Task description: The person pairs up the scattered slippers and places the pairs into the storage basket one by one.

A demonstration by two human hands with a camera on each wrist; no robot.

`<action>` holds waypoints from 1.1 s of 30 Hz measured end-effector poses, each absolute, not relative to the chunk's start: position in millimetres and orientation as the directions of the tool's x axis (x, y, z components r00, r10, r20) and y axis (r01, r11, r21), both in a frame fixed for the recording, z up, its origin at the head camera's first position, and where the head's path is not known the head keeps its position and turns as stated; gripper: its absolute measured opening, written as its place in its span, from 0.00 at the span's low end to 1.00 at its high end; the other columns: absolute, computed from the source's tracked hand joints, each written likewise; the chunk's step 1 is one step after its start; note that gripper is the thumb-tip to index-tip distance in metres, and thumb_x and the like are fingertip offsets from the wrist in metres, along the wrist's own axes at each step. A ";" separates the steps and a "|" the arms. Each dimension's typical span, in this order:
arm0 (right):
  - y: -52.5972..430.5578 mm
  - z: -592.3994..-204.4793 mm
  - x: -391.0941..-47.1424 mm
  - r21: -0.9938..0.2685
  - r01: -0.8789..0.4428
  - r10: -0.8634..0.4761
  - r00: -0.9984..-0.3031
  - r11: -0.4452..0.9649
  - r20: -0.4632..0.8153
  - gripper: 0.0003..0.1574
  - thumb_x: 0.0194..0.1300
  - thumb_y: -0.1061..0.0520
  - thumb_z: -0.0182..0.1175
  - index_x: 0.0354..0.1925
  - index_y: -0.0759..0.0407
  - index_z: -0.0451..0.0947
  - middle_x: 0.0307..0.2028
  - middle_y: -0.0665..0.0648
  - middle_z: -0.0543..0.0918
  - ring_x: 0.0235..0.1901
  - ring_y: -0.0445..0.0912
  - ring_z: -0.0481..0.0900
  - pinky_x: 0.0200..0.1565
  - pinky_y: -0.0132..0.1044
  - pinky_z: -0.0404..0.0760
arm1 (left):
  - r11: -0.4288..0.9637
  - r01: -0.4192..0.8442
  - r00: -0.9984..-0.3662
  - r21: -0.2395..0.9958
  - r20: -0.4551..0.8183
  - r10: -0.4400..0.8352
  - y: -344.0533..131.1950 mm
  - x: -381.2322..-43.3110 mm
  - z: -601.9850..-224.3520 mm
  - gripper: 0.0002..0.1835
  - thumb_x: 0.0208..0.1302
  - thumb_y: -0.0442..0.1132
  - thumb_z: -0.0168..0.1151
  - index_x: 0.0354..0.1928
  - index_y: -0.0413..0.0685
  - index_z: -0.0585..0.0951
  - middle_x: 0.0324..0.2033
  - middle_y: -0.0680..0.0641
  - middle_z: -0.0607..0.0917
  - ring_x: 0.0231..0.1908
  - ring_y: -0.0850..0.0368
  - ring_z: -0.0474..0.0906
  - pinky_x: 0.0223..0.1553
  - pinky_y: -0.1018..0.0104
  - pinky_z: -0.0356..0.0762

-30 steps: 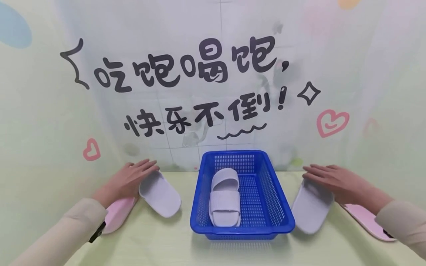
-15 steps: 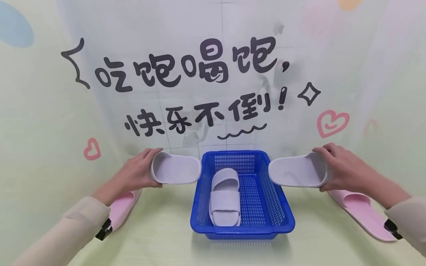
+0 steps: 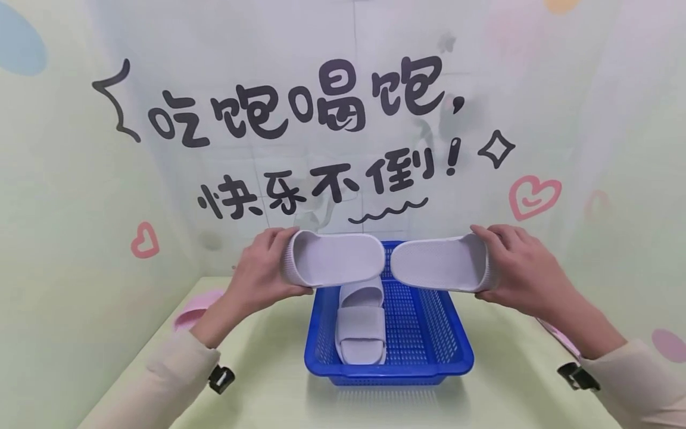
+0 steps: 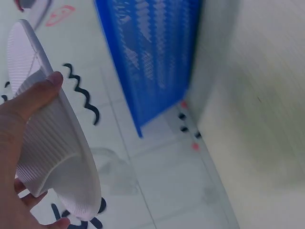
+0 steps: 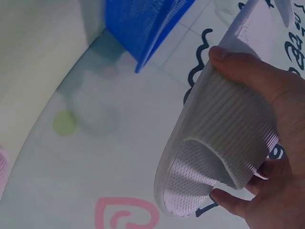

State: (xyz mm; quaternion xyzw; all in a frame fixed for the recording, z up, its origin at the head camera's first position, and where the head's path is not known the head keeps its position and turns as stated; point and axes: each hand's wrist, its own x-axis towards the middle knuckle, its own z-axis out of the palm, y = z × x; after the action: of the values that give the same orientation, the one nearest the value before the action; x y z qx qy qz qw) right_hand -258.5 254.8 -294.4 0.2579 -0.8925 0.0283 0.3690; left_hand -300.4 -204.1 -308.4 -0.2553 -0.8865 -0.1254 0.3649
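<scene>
My left hand (image 3: 257, 268) grips a pale lavender slide slipper (image 3: 340, 259) round its strap, thumb on one edge and fingers on the other. A matching lavender slipper (image 3: 436, 263) is held the same way by my right hand (image 3: 527, 274). Both slippers lie sideways in the air over the back of the blue basket (image 3: 388, 370), front ends facing each other with a narrow gap between. In the wrist views, the ribbed straps show under each thumb. Inside the basket, on its left side, lie pale lavender slippers (image 3: 361, 325) that overlap lengthwise.
A pink slipper (image 3: 195, 310) rests on the table (image 3: 257, 381) at the left, partly behind my left forearm. Another pink slipper (image 3: 560, 336) is mostly hidden by my right arm. Behind the basket stands a pale wall sheet (image 3: 300, 59) with black lettering.
Both hands have picked the lavender slippers up from beside the basket, turned them sideways, and brought them inward over its back. The basket and its contents have stayed put.
</scene>
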 end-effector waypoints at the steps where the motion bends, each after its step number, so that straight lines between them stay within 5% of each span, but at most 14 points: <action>1: 251.6 -294.7 -256.8 0.144 -0.474 -0.435 -0.592 0.869 0.679 0.70 0.19 0.42 0.82 0.65 0.56 0.67 0.50 0.63 0.76 0.46 0.58 0.74 0.40 0.55 0.79 | 0.832 0.553 -0.594 0.045 0.722 0.355 -199.6 -298.6 -307.9 0.62 0.17 0.65 0.82 0.65 0.57 0.68 0.53 0.42 0.75 0.48 0.45 0.74 0.43 0.43 0.76; 14: 233.2 -308.5 -243.6 0.102 -0.409 -0.353 -0.605 0.907 0.713 0.69 0.18 0.46 0.83 0.62 0.61 0.67 0.52 0.65 0.75 0.51 0.63 0.71 0.40 0.60 0.79 | 0.858 0.511 -0.559 0.052 0.778 0.286 -171.6 -281.6 -314.9 0.60 0.21 0.60 0.83 0.67 0.69 0.66 0.59 0.44 0.71 0.59 0.44 0.69 0.56 0.36 0.66; 33: 218.3 -317.5 -241.7 -0.001 -0.373 -0.253 -0.629 0.928 0.735 0.69 0.18 0.51 0.84 0.63 0.60 0.66 0.55 0.65 0.72 0.57 0.63 0.67 0.49 0.66 0.74 | 0.887 0.454 -0.567 0.089 0.797 0.210 -153.5 -270.4 -324.9 0.58 0.24 0.56 0.83 0.67 0.67 0.66 0.62 0.46 0.70 0.60 0.43 0.69 0.58 0.29 0.61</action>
State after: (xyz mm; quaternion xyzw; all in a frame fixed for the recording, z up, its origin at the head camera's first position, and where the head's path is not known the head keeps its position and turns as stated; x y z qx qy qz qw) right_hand -241.7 218.3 -317.5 0.1740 -0.8994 0.0765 0.3938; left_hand -270.4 -153.5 -324.9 -0.1899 -0.8733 -0.1435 0.4251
